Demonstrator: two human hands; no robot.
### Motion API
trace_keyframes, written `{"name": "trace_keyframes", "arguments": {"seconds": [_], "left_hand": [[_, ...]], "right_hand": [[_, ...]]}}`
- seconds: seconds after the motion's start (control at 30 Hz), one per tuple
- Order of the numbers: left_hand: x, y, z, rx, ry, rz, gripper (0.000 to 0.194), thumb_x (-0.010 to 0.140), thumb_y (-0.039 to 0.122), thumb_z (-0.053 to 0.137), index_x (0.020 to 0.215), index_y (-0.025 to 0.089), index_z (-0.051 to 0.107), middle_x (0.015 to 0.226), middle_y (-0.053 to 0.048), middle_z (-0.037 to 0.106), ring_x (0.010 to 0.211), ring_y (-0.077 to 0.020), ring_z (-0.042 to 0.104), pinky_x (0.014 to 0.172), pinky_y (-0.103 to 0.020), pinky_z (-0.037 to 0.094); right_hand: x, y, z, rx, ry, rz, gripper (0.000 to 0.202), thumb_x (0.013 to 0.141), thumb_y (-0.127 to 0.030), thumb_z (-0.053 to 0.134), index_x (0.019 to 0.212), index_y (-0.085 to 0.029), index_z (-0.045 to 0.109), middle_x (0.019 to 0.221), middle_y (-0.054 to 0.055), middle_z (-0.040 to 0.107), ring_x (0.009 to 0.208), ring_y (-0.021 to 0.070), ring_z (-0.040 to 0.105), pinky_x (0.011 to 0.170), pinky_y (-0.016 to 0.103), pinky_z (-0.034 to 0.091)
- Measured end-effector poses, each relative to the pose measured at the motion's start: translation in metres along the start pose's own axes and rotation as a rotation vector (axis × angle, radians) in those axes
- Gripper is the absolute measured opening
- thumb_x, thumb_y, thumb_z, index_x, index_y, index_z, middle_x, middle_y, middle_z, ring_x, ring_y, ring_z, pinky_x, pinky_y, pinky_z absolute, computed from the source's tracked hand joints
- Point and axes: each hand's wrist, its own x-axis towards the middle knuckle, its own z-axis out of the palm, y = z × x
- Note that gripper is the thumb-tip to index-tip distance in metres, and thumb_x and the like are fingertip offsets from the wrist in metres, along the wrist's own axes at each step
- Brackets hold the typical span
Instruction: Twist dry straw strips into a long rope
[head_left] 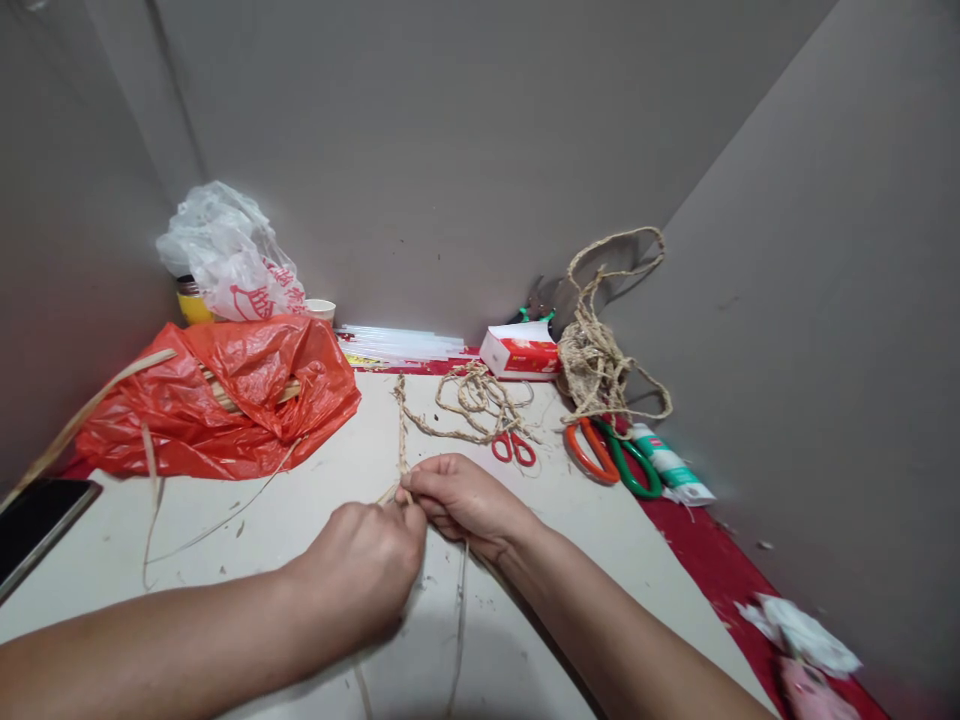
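A thin braided straw cord [403, 430] runs down the white board to my hands. My left hand [367, 560] is closed, pinching the straw strands at the braid's near end. Right beside it, my right hand [469, 505] pinches the same end between thumb and fingers. The fingertips meet there and partly hide the strands. A loose straw strand [459, 620] hangs from under my hands toward the near edge. Beyond them, the finished part of the cord lies in a coil [476, 400] on the board.
A red plastic bag [315, 400] holding straw lies left, below a clear plastic bag [217, 235]. A phone [37, 530] rests far left. Right of the coil are red-handled scissors [514, 448], orange and green handles [637, 470], a tube [673, 465], a box [525, 352] and a cord bundle [596, 360].
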Motion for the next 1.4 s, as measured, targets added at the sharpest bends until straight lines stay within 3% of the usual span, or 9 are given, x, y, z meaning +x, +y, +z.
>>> {"name": "trace_keyframes", "arguments": {"seconds": [0.1,0.17,0.3,0.37,0.53,0.67,0.97,1.23,1.4], "left_hand": [[-0.011,0.009,-0.012,-0.161,-0.093,0.148,0.016,0.075,0.016,0.045,0.078,0.015,0.06,0.064,-0.01,0.061,0.05,-0.0197,0.053,0.05,-0.029,0.036],[-0.012,0.005,-0.022,-0.413,-0.113,0.126,0.021,0.08,0.027,0.046,0.066,0.018,0.057,0.055,-0.006,0.057,0.044,-0.0145,0.046,0.048,-0.027,0.032],[0.005,-0.025,-0.029,-0.935,0.299,-0.217,0.02,0.08,0.027,0.045,0.064,0.018,0.052,0.058,0.001,0.051,0.054,-0.0111,0.046,0.053,-0.022,0.034],[0.019,-0.04,-0.022,-1.165,0.38,-0.394,0.011,0.077,0.028,0.049,0.076,0.017,0.054,0.062,0.001,0.053,0.058,-0.0111,0.048,0.055,-0.022,0.036],[0.034,-0.046,-0.002,-1.734,-0.104,-0.365,0.018,0.073,0.032,0.051,0.076,0.015,0.053,0.064,-0.001,0.055,0.046,-0.0084,0.046,0.044,-0.021,0.034],[0.032,-0.041,-0.001,-1.654,-0.088,-0.394,0.017,0.072,0.03,0.053,0.064,0.016,0.05,0.047,0.008,0.036,0.038,-0.0038,0.02,0.039,-0.019,0.014],[0.038,-0.058,0.01,-1.334,0.048,-0.256,0.023,0.074,0.032,0.053,0.073,0.012,0.064,0.069,-0.002,0.062,0.058,-0.0096,0.046,0.057,-0.021,0.033],[0.038,-0.06,0.005,-1.336,-0.013,-0.316,0.024,0.075,0.035,0.054,0.071,0.012,0.062,0.047,0.007,0.042,0.042,-0.0051,0.026,0.044,-0.02,0.019],[0.039,-0.057,0.001,-1.381,-0.068,-0.35,0.022,0.073,0.033,0.055,0.066,0.013,0.06,0.042,0.008,0.037,0.038,-0.0043,0.021,0.041,-0.02,0.016]], "right_hand": [[-0.001,-0.003,-0.004,0.024,-0.041,0.044,0.018,0.071,-0.028,0.06,0.067,-0.011,0.06,0.035,-0.012,0.029,0.031,0.0015,0.011,0.03,0.018,0.005],[-0.001,-0.004,-0.007,0.04,-0.076,0.053,0.019,0.071,-0.029,0.06,0.067,-0.011,0.058,0.036,-0.012,0.028,0.032,0.0012,0.01,0.031,0.018,0.004],[0.0,-0.005,-0.013,0.059,-0.148,0.041,0.02,0.071,-0.03,0.062,0.065,-0.013,0.053,0.039,-0.012,0.026,0.034,0.001,0.009,0.032,0.017,0.003],[0.001,-0.005,-0.014,0.051,-0.169,0.041,0.02,0.072,-0.031,0.061,0.068,-0.013,0.054,0.04,-0.013,0.025,0.035,0.0012,0.008,0.033,0.017,0.004],[0.0,-0.005,-0.014,0.022,-0.186,0.024,0.02,0.074,-0.029,0.059,0.063,-0.014,0.05,0.04,-0.013,0.025,0.034,0.0013,0.01,0.032,0.017,0.005],[0.0,-0.006,-0.013,-0.005,-0.162,0.013,0.016,0.073,-0.026,0.058,0.065,-0.013,0.052,0.04,-0.012,0.028,0.034,0.0017,0.013,0.032,0.017,0.007],[-0.002,-0.008,-0.016,-0.113,-0.151,-0.042,0.014,0.074,-0.026,0.056,0.067,-0.013,0.055,0.04,-0.011,0.029,0.033,0.0025,0.017,0.032,0.018,0.011],[-0.001,-0.007,-0.016,-0.221,-0.12,-0.034,0.015,0.075,-0.027,0.054,0.068,-0.015,0.054,0.041,-0.01,0.03,0.034,0.0038,0.017,0.034,0.02,0.011],[-0.002,-0.007,-0.013,-0.511,-0.024,-0.12,0.016,0.077,-0.025,0.051,0.07,-0.013,0.058,0.048,-0.007,0.035,0.042,0.0047,0.024,0.04,0.019,0.017]]}}
